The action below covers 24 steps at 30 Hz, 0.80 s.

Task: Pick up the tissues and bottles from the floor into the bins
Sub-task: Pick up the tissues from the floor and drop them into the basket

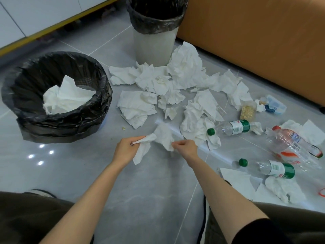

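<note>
Barely started on this one, I'd say. One crumpled tissue (163,136) is up off the floor (158,199), stretched between both hands at dead centre. The left hand (126,147) has its fingers pinching one twisted end, and the right hand (184,147) has its fingers pinching the other edge. So that tissue is in the air, not in a bin yet.

Done so far, as far as I can see: a wad of white tissue (66,99) sits inside the low bin (58,120) with the black liner, at 10 o'clock. The tall bin (154,44) at 12 o'clock is also lined, but I can't see into it.

Left to do: pretty much everything. A big tissue pile (175,80) sprawls from 12 to 2 o'clock, right up against the tall bin's base. Three bottles lie on their sides between 3 and 4 o'clock: a green-capped bottle (230,128), a second green-capped bottle (270,167) and a bigger red-capped bottle (292,143), with more tissues around and under them. There's also a small snack packet (248,111) at 2 o'clock.

The room has glossy grey floor tiles with ceiling lights reflecting at 9 o'clock. An orange panel (255,41) fills the 1 to 2 o'clock side, and a yellow strip (52,27) runs under white units at 11.
</note>
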Each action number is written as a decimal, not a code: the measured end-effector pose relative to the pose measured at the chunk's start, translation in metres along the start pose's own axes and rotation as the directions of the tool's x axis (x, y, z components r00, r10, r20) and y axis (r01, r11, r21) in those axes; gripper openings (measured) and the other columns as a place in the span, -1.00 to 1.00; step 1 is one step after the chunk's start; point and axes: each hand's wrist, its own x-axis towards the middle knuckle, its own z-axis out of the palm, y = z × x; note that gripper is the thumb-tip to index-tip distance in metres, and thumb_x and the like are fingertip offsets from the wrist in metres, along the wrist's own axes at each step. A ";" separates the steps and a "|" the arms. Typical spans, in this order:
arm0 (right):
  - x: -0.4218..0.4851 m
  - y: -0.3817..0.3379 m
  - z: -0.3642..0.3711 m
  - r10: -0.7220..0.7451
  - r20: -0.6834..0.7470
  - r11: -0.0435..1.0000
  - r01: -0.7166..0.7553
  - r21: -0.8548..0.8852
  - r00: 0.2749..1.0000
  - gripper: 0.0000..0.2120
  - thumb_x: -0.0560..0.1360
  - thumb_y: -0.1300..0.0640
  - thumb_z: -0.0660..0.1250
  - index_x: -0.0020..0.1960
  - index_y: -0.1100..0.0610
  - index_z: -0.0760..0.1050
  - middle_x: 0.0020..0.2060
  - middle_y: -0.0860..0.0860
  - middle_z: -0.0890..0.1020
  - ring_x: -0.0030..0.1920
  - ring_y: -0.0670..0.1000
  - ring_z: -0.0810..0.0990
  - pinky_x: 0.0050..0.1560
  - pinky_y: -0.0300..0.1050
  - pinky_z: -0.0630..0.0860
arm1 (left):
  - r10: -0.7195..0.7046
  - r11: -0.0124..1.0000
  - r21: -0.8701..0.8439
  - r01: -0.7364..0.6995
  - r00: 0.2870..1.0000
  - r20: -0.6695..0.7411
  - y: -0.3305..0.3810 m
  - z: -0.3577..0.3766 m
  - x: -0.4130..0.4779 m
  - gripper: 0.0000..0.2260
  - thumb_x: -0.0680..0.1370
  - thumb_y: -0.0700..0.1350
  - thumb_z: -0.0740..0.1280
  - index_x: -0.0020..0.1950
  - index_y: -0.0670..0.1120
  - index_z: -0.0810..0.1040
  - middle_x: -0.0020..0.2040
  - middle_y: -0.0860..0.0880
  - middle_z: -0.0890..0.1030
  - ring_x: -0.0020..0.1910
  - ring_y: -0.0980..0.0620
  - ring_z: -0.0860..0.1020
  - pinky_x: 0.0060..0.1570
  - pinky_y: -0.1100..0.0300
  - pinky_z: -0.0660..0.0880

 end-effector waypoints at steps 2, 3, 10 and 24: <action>-0.005 0.012 0.004 -0.030 0.055 0.992 0.037 -0.122 0.998 -0.92 0.39 0.22 0.43 -0.17 0.24 0.66 -0.23 0.07 0.68 -0.16 -0.02 0.61 -0.20 -0.25 0.46 | -0.011 1.000 0.024 0.012 1.000 -0.022 -0.004 0.000 -0.003 -0.68 0.53 -0.24 0.24 0.13 0.10 0.64 0.11 0.12 0.65 0.15 0.14 0.57 0.17 0.11 0.52; -0.008 0.016 0.005 -0.043 0.081 0.982 0.057 -0.182 0.996 -0.96 0.37 0.22 0.44 -0.19 0.19 0.65 -0.26 0.01 0.65 -0.16 -0.02 0.60 -0.19 -0.24 0.47 | -0.026 0.999 0.032 0.027 0.999 -0.028 -0.008 -0.001 -0.005 -0.68 0.53 -0.25 0.24 0.13 0.07 0.64 0.12 0.10 0.64 0.15 0.13 0.56 0.16 0.14 0.51; -0.035 0.024 0.033 -0.441 0.178 0.681 0.457 -0.573 0.880 -0.71 0.49 0.10 0.32 0.20 0.04 0.43 0.09 0.00 0.35 0.05 0.02 0.42 -0.15 -0.15 0.39 | -0.188 0.982 -0.025 0.187 0.970 -0.155 -0.030 -0.009 -0.020 -0.68 0.52 -0.28 0.23 0.08 0.04 0.67 0.08 -0.04 0.67 0.01 -0.03 0.59 -0.17 0.14 0.58; -0.015 0.035 0.062 -0.213 0.284 0.595 0.355 -0.721 0.935 -0.70 0.47 0.30 0.25 0.20 0.21 0.44 0.18 0.15 0.42 0.17 0.21 0.41 0.03 -0.02 0.43 | -0.369 0.826 -0.462 0.322 0.929 -0.013 0.000 -0.022 -0.025 -0.77 0.52 -0.20 0.38 0.17 -0.16 0.61 0.08 -0.11 0.62 -0.03 -0.02 0.58 -0.33 0.30 0.57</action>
